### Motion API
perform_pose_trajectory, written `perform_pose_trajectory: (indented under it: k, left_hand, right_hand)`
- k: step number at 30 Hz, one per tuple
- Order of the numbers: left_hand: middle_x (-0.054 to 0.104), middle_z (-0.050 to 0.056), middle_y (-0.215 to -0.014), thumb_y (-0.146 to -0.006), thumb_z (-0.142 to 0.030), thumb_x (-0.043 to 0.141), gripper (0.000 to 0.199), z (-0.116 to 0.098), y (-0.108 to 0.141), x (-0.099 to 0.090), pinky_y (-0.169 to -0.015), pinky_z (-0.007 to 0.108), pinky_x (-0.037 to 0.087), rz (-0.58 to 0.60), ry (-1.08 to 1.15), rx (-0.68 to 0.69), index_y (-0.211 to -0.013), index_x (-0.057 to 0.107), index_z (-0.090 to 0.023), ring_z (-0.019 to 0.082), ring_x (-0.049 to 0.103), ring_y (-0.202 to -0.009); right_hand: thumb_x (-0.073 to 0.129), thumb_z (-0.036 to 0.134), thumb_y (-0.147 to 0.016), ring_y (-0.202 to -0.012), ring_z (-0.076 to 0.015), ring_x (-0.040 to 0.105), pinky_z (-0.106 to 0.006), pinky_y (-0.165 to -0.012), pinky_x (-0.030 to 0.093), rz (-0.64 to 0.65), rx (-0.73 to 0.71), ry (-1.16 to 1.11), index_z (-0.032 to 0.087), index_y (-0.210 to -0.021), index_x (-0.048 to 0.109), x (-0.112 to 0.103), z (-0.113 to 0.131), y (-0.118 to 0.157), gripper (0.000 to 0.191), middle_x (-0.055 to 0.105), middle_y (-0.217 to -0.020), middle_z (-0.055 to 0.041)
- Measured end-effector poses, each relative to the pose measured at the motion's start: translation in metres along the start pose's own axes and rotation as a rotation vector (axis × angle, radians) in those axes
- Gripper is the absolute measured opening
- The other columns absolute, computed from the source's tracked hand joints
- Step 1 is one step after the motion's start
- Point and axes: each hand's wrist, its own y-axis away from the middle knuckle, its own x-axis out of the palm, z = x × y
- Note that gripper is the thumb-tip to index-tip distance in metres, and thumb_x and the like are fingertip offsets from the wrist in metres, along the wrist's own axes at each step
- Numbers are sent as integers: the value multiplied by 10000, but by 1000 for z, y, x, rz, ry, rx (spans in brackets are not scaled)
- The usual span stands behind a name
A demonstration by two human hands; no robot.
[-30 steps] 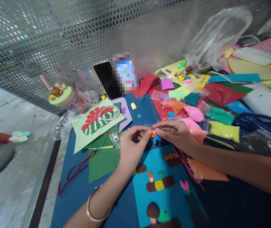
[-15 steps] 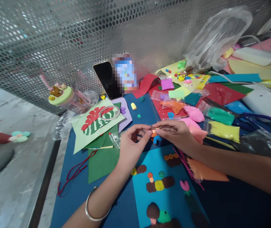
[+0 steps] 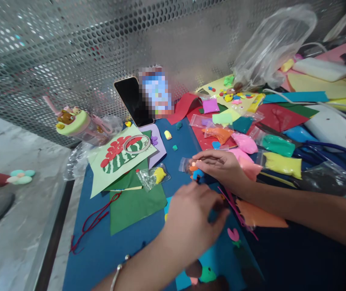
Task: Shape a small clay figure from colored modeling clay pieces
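My right hand (image 3: 218, 163) pinches a small orange-and-blue clay figure (image 3: 196, 170) at its fingertips, above the dark blue table. My left hand (image 3: 195, 214), blurred, hovers palm down over a bright blue sheet (image 3: 209, 258) and hides much of it. Its fingers curl, and whatever they may hold is too smeared to tell. On the sheet a pink clay piece (image 3: 233, 234) and a green clay piece (image 3: 208, 274) show. Left of the hands, a small bag with yellow clay (image 3: 160, 174) lies by green paper (image 3: 139, 208).
Two phones, one dark (image 3: 133, 101), lean on the perforated metal panel (image 3: 197, 48). A lidded cup (image 3: 83, 125) stands at the left, near a watermelon-pattern card (image 3: 121, 155). Bagged clay, such as yellow (image 3: 282, 165) and green (image 3: 278, 145), crowds the right with cables.
My left hand has left the clay figure and come down toward me over the blue sheet, uncovering the yellow clay bag. My right hand stays at the figure. The view has shifted slightly.
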Motion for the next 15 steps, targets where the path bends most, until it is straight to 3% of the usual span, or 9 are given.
perform_pose_trajectory:
  k: [2,6,15]
  left_hand:
    - [665,9,-751,-766,-272,696,80,-10,5,13,-608,325,432,111,-104,37,-770,659,-201,198,577,-710]
    - [657,14,-779,-816,-254,651,58,-14,4,35,-625,342,430,104,-199,102,-809,664,-198,206,569,-747]
    - [680,11,-768,-737,-368,747,185,-6,-1,42,-676,362,445,114,-155,31,-845,718,-221,220,583,-771]
  right_hand:
    - [734,356,-715,-649,-152,707,-242,-580,579,11,0,14,180,-844,696,0,-1,1,222,748,-797,-47]
    - [735,349,-723,-630,-153,699,-241,-532,574,21,1,-16,174,-852,691,0,-3,2,223,741,-788,-48]
    - [736,325,-723,-602,-131,682,-245,-569,584,62,-1,-79,177,-849,697,0,-4,1,197,734,-788,-42]
